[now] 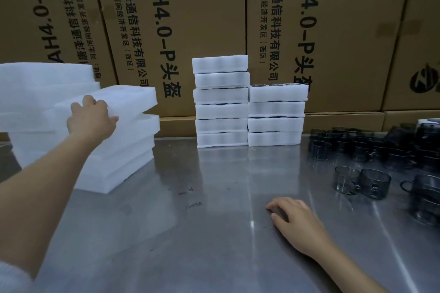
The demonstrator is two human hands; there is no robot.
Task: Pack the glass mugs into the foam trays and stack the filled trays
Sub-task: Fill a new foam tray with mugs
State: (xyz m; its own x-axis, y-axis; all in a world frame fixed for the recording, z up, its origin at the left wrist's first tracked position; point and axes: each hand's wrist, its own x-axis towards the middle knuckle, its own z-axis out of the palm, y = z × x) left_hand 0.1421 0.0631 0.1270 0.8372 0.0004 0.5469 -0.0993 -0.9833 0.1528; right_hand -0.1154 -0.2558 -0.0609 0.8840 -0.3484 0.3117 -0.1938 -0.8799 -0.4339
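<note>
Glass mugs (371, 150) sit loose in a cluster at 3 o'clock on the steel table (190, 233), two of them just apart from the rest toward me. My left hand (91, 116) at 10 o'clock grasps the top empty foam tray (128, 100), tilted up off the stack of empties (123, 157). My right hand (292, 219) lies released, palm down on the table at 5 o'clock, holding nothing. Filled trays stand at 12 o'clock in two stacks touching side by side: taller stack (221, 102) left, shorter stack (276, 115) right, cardboard cartons (202, 19) behind
</note>
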